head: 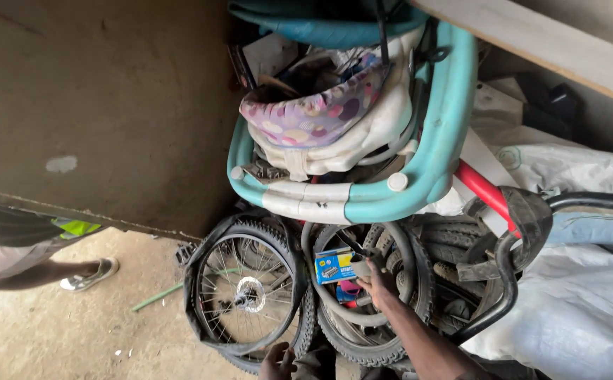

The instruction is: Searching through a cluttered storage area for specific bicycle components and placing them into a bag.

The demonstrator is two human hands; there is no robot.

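Your right hand (377, 281) reaches into the heap of black rubber bicycle tyres (363, 338), fingers closed on a small dark part just beside the small blue cardboard box (333, 266). Your left hand (278, 362) rests low; its finger spread cannot be told. Lifting out demands care.

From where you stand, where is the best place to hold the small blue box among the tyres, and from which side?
Probably the blue box is best held by its long flat faces, coming from its right end, where the right hand already touches it. Its left end points at the tyre rim and the grey tube curves close beside it, so that side looks crowded.
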